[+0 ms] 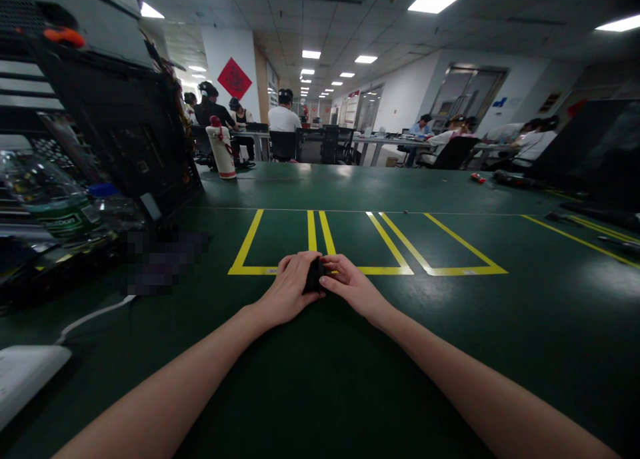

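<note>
Between my two hands is a small black object [314, 277], low on the green tabletop by the front yellow tape line. Its kind I cannot make out, since fingers cover much of it. My left hand [295, 284] is curled over its left side and top, fingers closed round it. From the right, my right hand [350, 286] touches it with thumb and fingertips in a loose pinch.
Yellow tape [395, 242] marks out several sections on the green table [320, 379]. On the left stand a black computer case [145, 126], a plastic bottle [60, 212] and a white power strip [30, 372]. A white tumbler [221, 151] stands farther back. People sit at tables beyond.
</note>
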Tool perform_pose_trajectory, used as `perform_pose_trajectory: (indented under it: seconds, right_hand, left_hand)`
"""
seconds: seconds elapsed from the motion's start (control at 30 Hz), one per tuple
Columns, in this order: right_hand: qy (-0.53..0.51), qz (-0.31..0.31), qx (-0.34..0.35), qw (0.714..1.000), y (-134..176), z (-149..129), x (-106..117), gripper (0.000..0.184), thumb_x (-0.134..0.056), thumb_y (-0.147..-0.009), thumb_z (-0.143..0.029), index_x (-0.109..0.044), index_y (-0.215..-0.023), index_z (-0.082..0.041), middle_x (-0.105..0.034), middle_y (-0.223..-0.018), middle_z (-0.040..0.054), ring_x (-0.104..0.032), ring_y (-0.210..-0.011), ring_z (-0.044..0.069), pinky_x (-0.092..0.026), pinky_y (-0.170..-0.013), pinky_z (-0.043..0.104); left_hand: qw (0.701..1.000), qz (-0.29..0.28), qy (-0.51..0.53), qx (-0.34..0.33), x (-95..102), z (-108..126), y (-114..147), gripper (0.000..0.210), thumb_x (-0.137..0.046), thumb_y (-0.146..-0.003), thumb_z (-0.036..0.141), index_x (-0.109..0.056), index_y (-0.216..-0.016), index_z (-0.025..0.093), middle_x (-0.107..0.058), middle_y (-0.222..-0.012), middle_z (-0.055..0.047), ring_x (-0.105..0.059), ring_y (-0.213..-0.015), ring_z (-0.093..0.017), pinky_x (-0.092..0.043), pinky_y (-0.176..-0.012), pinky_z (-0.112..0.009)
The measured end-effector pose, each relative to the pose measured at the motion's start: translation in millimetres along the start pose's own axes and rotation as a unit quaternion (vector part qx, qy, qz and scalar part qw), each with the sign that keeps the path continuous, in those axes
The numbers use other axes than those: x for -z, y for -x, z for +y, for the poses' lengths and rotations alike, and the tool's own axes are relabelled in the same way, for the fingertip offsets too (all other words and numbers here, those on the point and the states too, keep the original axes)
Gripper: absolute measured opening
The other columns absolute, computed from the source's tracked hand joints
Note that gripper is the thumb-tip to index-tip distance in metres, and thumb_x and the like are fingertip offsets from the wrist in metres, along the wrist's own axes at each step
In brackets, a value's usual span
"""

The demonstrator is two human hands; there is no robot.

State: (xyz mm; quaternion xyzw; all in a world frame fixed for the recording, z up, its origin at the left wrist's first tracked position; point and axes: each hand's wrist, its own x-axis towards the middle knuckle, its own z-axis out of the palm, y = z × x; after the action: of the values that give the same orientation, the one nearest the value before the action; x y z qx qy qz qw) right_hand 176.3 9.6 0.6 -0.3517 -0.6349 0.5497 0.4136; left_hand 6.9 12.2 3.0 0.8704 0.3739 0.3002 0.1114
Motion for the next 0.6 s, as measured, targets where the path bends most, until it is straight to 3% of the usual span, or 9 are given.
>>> perform_pose_trajectory:
  seconds: [0.23, 0.4, 0.6]
  right_hand:
    - [-0.025, -0.032, 0.006, 0.999, 2.4, -6.5, 0.8, 0.027, -0.058, -0.072, -0.018, -0.047, -0.096, -0.023, -0.05, -0.103, 0.0012, -0.051, -0.1, 0.015, -0.039, -0.089, 0.035]
    - [-0.012, 0.008, 0.012, 1.0, 2.4, -6.4, -1.4, 0.017, -0.056, -0.074, -0.023, -0.049, -0.089, -0.022, -0.051, -0.096, 0.0004, -0.054, -0.091, 0.013, -0.041, -0.086, 0.035]
    - [-0.002, 0.009, -0.004, 1.0, 0.7, -3.3, 0.2, 0.03, -0.056, -0.074, -0.025, -0.047, -0.102, -0.022, -0.05, -0.106, 0.0032, -0.05, -0.101, 0.016, -0.039, -0.091, 0.037]
  left_hand:
    - [1.0, 0.007, -0.001, -0.005, -2.0, -0.9, 0.1, 0.057, -0.06, -0.071, 0.021, -0.027, -0.117, 0.024, -0.043, -0.115, -0.006, -0.04, -0.11, -0.023, -0.027, -0.095, -0.042]
    - [1.0, 0.001, -0.003, -0.004, 0.7, 1.2, 0.2, 0.057, -0.06, -0.071, 0.022, -0.027, -0.118, 0.023, -0.043, -0.116, -0.006, -0.041, -0.11, -0.023, -0.027, -0.096, -0.042]
    - [1.0, -0.004, 0.004, -0.001, 2.3, 2.7, 0.4, 0.056, -0.059, -0.072, 0.022, -0.027, -0.118, 0.025, -0.042, -0.117, -0.006, -0.04, -0.112, -0.024, -0.026, -0.096, -0.045]
